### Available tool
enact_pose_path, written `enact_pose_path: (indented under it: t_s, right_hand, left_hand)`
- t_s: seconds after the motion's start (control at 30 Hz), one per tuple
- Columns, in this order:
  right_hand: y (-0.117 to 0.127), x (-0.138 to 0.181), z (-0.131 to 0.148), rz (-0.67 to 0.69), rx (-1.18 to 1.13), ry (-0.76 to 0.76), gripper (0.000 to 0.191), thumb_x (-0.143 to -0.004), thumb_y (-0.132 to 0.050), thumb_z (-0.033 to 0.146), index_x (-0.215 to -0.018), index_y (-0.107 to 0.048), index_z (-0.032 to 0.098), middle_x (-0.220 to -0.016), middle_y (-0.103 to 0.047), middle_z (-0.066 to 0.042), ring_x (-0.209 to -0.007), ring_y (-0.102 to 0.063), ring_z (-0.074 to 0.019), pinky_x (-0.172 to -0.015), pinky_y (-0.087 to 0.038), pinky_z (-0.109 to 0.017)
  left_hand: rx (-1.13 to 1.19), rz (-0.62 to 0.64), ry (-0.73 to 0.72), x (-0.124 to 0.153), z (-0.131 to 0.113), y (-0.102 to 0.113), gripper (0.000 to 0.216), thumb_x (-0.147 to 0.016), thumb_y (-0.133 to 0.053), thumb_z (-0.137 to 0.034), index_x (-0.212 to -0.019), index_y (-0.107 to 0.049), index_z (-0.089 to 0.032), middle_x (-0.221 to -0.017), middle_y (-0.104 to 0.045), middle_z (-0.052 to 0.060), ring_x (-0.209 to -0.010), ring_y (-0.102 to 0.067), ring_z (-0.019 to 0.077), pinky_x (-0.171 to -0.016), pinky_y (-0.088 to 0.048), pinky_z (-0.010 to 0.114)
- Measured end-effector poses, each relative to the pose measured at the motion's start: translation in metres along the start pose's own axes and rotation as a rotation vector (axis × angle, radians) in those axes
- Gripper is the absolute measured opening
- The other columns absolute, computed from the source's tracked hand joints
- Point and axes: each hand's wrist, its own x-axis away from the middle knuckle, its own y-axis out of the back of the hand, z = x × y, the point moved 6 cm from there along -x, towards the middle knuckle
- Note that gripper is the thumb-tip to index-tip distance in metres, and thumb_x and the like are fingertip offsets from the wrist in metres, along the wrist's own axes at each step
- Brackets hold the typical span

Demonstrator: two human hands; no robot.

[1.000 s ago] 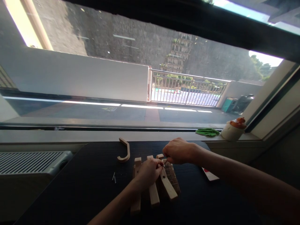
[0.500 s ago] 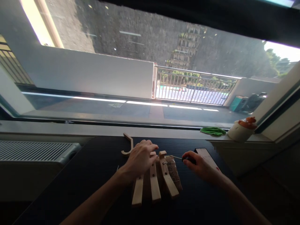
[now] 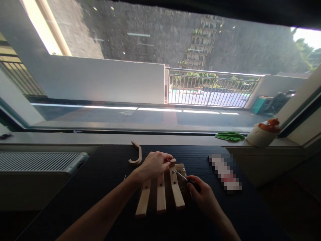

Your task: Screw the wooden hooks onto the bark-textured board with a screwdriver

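Observation:
Three pale wooden hooks lie side by side on a brown board with a rough edge [image 3: 181,169]. My right hand [image 3: 200,191] is closed around the black handle of a screwdriver [image 3: 182,176], whose metal shaft points to a screw [image 3: 175,171] in the right wooden hook [image 3: 177,194]. With its thumb and fingers, my left hand [image 3: 153,164] grips the top end of that hook. It covers the upper parts of the middle wooden hook [image 3: 161,197] and the left wooden hook [image 3: 143,201].
A loose wooden hook [image 3: 139,155] lies at the back of the black table [image 3: 112,160]. To the right is a pixelated phone [image 3: 224,170]. A green cloth [image 3: 230,136] and a pale pot [image 3: 262,136] stand on the sill. A radiator [image 3: 42,162] is at the left.
My right hand has moved left and toward me, bringing the screwdriver to the screw at an angle. My left hand's fingers have shifted to the top of the right hook.

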Motion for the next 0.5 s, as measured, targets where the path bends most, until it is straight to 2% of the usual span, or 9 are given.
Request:
enact_pose_path:
  t_s: [0.27, 0.4, 0.5]
  right_hand:
    - [-0.001, 0.003, 0.011, -0.043, 0.003, 0.027, 0.032, -0.082, -0.046, 0.037, -0.105, -0.06, 0.02, -0.096, -0.065, -0.005, -0.086, -0.059, -0.0208, -0.074, -0.045, -0.029]
    - [-0.007, 0.003, 0.01, -0.023, 0.012, 0.023, 0.031, -0.083, -0.045, 0.037, -0.106, -0.059, 0.022, -0.094, -0.065, -0.004, -0.083, -0.06, -0.0198, -0.071, -0.045, -0.028]
    - [-0.007, 0.004, 0.009, -0.028, 0.016, 0.014, 0.031, -0.083, -0.045, 0.038, -0.106, -0.059, 0.022, -0.093, -0.065, -0.004, -0.083, -0.06, -0.0199, -0.07, -0.045, -0.028]
  left_hand:
    - [-0.007, -0.004, -0.01, -0.002, -0.003, -0.002, 0.032, -0.083, -0.04, -0.036, -0.104, -0.063, -0.028, -0.099, -0.068, -0.001, -0.089, -0.06, 0.0176, -0.077, -0.042, 0.025]
    - [-0.018, -0.019, -0.038, -0.003, -0.004, -0.003, 0.031, -0.084, -0.041, -0.035, -0.104, -0.063, -0.028, -0.098, -0.068, -0.001, -0.088, -0.061, 0.0172, -0.078, -0.042, 0.026]
    - [-0.033, -0.119, -0.052, 0.0, -0.007, 0.005, 0.031, -0.081, -0.046, -0.035, -0.105, -0.063, -0.025, -0.102, -0.066, 0.001, -0.095, -0.058, 0.0187, -0.084, -0.04, 0.028]
